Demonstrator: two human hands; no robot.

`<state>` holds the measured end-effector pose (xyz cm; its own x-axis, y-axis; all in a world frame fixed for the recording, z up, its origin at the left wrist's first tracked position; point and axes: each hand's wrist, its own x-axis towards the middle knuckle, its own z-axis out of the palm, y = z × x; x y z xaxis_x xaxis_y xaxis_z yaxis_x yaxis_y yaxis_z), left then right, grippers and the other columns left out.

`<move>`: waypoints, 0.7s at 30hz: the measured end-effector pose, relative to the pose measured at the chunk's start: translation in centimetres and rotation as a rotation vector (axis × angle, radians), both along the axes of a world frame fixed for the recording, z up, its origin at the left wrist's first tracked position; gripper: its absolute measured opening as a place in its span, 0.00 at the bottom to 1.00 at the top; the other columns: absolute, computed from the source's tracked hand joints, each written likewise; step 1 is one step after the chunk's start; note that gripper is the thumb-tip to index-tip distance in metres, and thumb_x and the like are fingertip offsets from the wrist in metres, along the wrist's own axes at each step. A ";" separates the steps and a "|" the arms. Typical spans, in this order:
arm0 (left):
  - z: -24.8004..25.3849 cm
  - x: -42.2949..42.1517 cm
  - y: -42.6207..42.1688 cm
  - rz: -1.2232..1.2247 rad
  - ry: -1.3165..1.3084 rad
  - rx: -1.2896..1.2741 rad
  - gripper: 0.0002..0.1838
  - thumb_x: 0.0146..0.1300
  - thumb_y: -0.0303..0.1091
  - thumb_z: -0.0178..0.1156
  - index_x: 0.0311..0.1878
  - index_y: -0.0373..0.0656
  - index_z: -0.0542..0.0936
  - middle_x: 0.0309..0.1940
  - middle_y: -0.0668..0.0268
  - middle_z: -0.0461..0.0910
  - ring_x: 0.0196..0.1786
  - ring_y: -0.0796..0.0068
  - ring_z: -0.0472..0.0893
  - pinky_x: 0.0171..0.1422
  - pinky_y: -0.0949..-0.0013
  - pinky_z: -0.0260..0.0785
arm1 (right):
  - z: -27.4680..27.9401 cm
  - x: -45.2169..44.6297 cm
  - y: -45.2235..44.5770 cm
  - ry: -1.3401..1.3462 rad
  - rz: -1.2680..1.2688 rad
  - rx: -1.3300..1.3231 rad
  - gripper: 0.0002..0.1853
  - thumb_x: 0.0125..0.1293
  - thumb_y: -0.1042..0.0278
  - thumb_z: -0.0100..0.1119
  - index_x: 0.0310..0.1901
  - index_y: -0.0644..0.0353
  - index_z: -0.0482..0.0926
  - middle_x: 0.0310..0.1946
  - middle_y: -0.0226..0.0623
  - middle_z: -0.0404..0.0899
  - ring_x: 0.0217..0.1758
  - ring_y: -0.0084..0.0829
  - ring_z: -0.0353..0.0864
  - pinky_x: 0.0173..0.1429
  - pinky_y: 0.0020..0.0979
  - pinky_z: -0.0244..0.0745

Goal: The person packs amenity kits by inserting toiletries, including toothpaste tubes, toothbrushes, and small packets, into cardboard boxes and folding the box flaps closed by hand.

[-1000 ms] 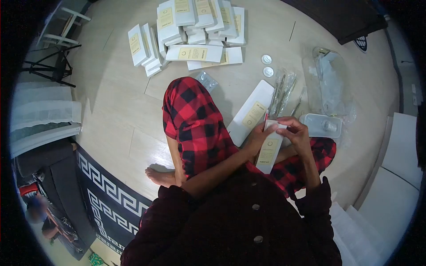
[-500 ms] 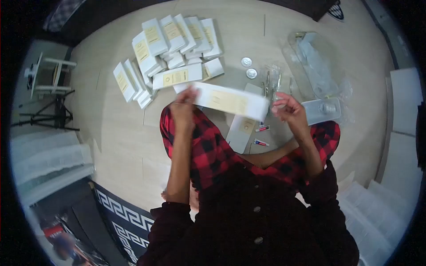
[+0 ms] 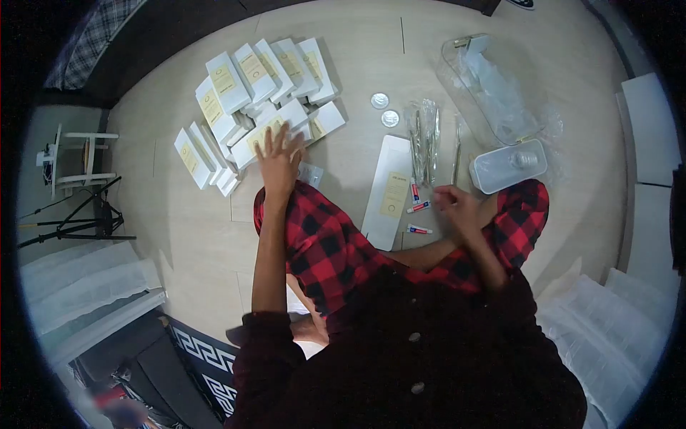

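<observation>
My left hand [image 3: 280, 163] lies with spread fingers on a white box with a yellow label [image 3: 291, 114], at the near side of a pile of similar boxes [image 3: 227, 80]. To the right, my right hand [image 3: 457, 211] hovers near my knee, fingers loosely bent and slightly blurred, with nothing visible in them. Beside it are several small toothpaste tubes [image 3: 419, 229]. A single long white box [image 3: 386, 204] with a yellow label lies flat on the floor in front of my legs.
Two round silvery discs [image 3: 389, 119], metal sticks in clear plastic [image 3: 424, 139] and a loose metal stick [image 3: 457, 150] lie ahead. At right are a clear zip bag [image 3: 493, 93] and a white plastic tub [image 3: 493, 179] holding more discs. A tripod [image 3: 86, 220] stands left.
The white box my left hand held has moved left onto the near side of the pile, and the fingers have spread out on it. My right hand has come down closer to my knee.
</observation>
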<state>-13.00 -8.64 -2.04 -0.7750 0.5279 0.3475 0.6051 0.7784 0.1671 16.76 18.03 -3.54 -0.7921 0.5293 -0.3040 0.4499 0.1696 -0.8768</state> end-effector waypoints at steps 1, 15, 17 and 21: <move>-0.3 0.4 0.4 -0.163 -0.037 -0.196 0.26 0.51 0.28 0.62 0.57 0.45 0.73 0.67 0.55 0.55 0.67 0.49 0.58 0.67 0.42 0.50 | -0.1 -0.3 -1.1 0.034 0.063 0.132 0.13 0.57 0.70 0.59 0.45 0.59 0.78 0.30 0.37 0.80 0.32 0.33 0.79 0.37 0.30 0.73; -0.7 22.3 11.2 0.068 -0.693 -0.386 0.52 0.44 0.43 0.70 0.66 0.28 0.51 0.69 0.47 0.45 0.70 0.48 0.53 0.64 0.47 0.58 | -0.9 -12.7 -2.1 -0.235 0.236 0.527 0.30 0.40 0.60 0.72 0.48 0.62 0.73 0.49 0.44 0.71 0.46 0.44 0.77 0.47 0.39 0.75; -4.1 23.1 11.1 0.095 -0.646 -0.359 0.55 0.43 0.43 0.71 0.67 0.28 0.48 0.70 0.46 0.41 0.71 0.46 0.49 0.65 0.47 0.57 | -1.3 -13.8 0.2 -0.256 0.360 0.422 0.27 0.41 0.60 0.72 0.43 0.63 0.75 0.45 0.45 0.74 0.44 0.45 0.78 0.47 0.41 0.74; -1.4 22.0 11.0 0.162 -0.604 -0.069 0.58 0.41 0.40 0.71 0.68 0.29 0.43 0.69 0.45 0.43 0.71 0.47 0.48 0.64 0.45 0.56 | 3.5 -14.8 0.8 -0.333 0.501 0.259 0.17 0.45 0.64 0.70 0.33 0.67 0.80 0.29 0.44 0.79 0.35 0.38 0.80 0.38 0.35 0.76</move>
<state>9.05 2.32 -3.39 -0.8960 0.3925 -0.2075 0.2926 0.8735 0.3890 1.93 18.88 -0.04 -0.8471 0.2100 -0.4883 0.5024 0.6159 -0.6068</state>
